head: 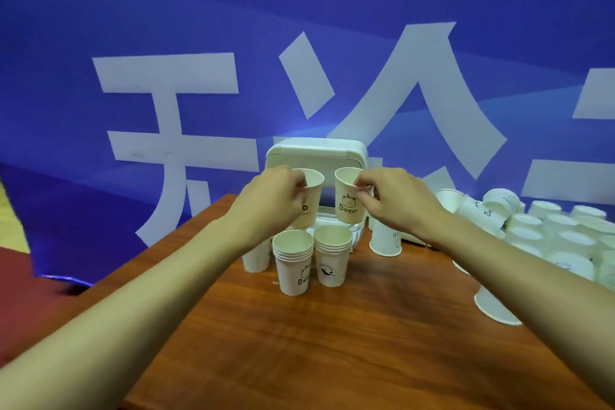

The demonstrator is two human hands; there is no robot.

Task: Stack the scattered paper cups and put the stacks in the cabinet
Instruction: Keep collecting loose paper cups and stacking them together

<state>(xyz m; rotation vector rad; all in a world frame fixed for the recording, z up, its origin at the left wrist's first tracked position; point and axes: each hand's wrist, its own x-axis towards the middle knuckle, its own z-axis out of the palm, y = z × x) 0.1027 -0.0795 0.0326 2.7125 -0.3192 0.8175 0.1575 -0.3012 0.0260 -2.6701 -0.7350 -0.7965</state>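
Above the table (332,343), white paper cups (347,200), "Bear" print, open-topped

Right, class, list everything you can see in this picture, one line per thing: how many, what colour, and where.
Table: one, reddish-brown wood, foreground.
Bear-print cup: one, white, held aloft, centre-right.
Second raised cup: one, white, held aloft just left of it.
Cup stacks: two, white, upright, side by side mid-table.
Single upright cup: one, white, left of the stacks, partly hidden.
Loose cups: many, white, mostly upside down, table's right side.
Cabinet: one, white, behind the raised cups.
Banner: one, blue with white characters, backdrop.
Left hand: one, gripping the second raised cup.
Right hand: one, pinching the Bear-print cup's rim.
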